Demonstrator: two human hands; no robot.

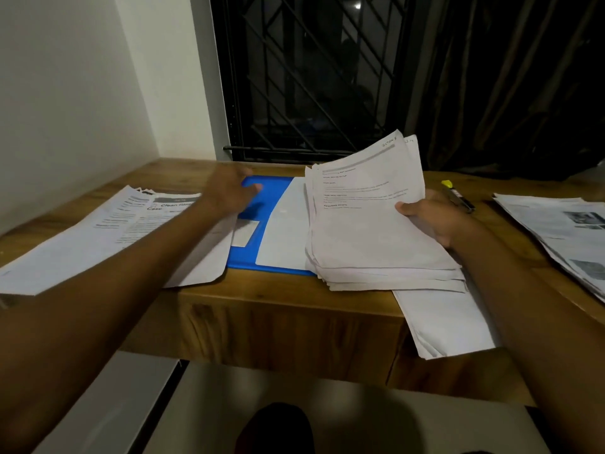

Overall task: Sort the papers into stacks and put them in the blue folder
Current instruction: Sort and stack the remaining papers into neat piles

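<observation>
Papers (82,244) lie stacked at 9 o'clock on the surface (278,293); a sheaf (366,224), gripped at its edge by the right hand (435,217), hangs above the central blue folder (271,198). Left hand (229,191), at the folder's 10 o'clock corner, is too blurred to read. Filing seems in hand; next, lower the sheaf squarely inside.

Left paper (131,221) — "Clean", "Case"

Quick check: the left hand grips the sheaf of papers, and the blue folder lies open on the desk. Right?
Wrong hand. The head view shows the right hand gripping the sheaf of papers; the left hand, blurred, reaches over the blue folder. The folder does lie open on the desk.
</observation>
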